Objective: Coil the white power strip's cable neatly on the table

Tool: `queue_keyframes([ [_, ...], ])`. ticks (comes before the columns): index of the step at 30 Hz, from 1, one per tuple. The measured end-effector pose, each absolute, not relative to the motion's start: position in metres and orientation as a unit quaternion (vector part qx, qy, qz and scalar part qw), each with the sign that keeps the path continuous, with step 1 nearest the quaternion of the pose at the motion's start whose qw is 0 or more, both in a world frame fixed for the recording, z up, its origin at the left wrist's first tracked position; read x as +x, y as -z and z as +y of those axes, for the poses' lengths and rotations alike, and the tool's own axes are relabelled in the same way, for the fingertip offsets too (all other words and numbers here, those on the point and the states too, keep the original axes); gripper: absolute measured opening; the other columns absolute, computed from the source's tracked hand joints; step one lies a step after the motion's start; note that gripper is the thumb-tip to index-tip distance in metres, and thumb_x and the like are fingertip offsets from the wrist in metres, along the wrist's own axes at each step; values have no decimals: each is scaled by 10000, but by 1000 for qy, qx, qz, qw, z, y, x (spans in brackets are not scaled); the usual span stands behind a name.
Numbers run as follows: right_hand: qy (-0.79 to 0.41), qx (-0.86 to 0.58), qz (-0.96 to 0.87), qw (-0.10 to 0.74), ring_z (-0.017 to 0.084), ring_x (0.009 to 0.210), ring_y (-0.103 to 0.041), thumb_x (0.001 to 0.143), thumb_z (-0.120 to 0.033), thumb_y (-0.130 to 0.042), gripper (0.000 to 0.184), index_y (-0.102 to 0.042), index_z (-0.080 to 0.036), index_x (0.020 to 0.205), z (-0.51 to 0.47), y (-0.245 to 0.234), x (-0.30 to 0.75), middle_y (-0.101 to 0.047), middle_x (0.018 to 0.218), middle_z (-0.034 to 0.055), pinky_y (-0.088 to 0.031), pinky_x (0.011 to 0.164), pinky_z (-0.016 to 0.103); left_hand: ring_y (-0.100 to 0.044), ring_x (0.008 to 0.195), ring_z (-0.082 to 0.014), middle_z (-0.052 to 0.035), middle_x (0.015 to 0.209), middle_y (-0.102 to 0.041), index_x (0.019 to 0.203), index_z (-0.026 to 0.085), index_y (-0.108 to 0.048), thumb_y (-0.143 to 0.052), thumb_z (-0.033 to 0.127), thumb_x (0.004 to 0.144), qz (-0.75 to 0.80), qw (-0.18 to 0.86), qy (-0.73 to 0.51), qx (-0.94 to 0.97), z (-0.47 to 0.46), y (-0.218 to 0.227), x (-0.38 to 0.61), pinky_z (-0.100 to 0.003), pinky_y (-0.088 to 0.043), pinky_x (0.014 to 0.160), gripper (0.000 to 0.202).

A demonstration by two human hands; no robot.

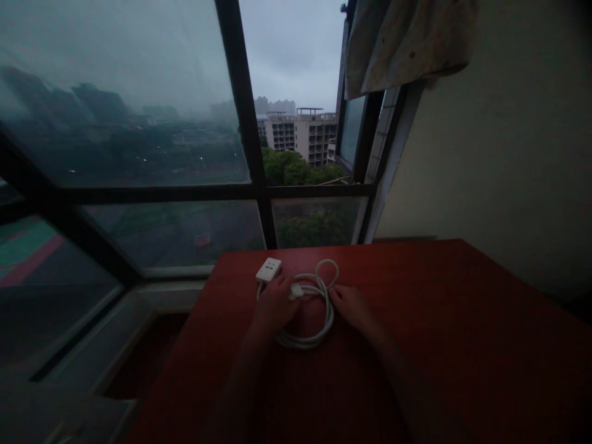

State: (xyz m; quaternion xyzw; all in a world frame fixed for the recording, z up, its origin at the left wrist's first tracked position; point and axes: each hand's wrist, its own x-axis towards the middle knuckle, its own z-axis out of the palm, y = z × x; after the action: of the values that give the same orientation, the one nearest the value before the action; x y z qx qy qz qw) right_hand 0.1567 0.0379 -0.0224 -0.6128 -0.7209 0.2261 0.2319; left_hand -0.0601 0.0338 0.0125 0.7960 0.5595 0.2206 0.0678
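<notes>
A white extension cord [309, 342] lies in loose loops on the red-brown tabletop. Its white socket block [269, 270] rests at the upper left of the coil, just beyond my left hand [275, 305]. That hand is closed, with the white plug [296, 291] and a bit of cord at its thumb side. On the other side of the loops, my right hand [350, 304] has its fingertips pinched at the cord's right edge, under the small upper loop [327, 266]. Dim light hides the finer finger details.
The wooden table [416, 296] reaches toward the window frame [263, 192], whose right pane is open. A stained curtain [411, 46] hangs at the upper right beside a pale wall [499, 154]. A low ledge [171, 296] runs left of the table.
</notes>
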Motion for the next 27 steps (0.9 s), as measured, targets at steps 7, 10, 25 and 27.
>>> queue_keyframes([
  [7, -207, -639, -715, 194, 191, 788, -649, 850, -352, -538, 226, -668, -172, 892, 32, 26, 144, -716, 899, 94, -383, 646, 249, -635, 896, -265, -100, 949, -685, 943, 191, -635, -566, 511, 814, 571, 86, -158, 801, 24, -19, -49, -340, -450, 759, 352],
  [10, -184, -651, -710, 192, 205, 783, -648, 812, -307, -567, 174, -654, -179, 891, 30, 28, 138, -708, 881, 94, -395, 649, 263, -630, 970, -250, -62, 1035, -689, 1024, 256, -649, -593, 434, 815, 543, 125, -164, 814, 19, -16, -41, -337, -448, 828, 280],
  [25, -338, -555, -610, 454, 202, 859, -660, 811, -288, -486, 237, -676, -182, 903, 37, 21, 141, -720, 924, 74, -500, 783, 312, -585, 1107, -232, -88, 1225, -633, 1250, 189, -558, -564, 253, 816, 486, 290, -331, 755, 25, 22, -22, -376, -440, 977, 439],
  [27, -337, -549, -622, 445, 197, 857, -660, 806, -259, -480, 238, -679, -189, 915, 38, 23, 142, -722, 922, 65, -501, 795, 319, -587, 1108, -228, -78, 1225, -636, 1245, 200, -568, -558, 239, 816, 473, 311, -332, 754, 24, 19, -22, -372, -437, 984, 431],
])
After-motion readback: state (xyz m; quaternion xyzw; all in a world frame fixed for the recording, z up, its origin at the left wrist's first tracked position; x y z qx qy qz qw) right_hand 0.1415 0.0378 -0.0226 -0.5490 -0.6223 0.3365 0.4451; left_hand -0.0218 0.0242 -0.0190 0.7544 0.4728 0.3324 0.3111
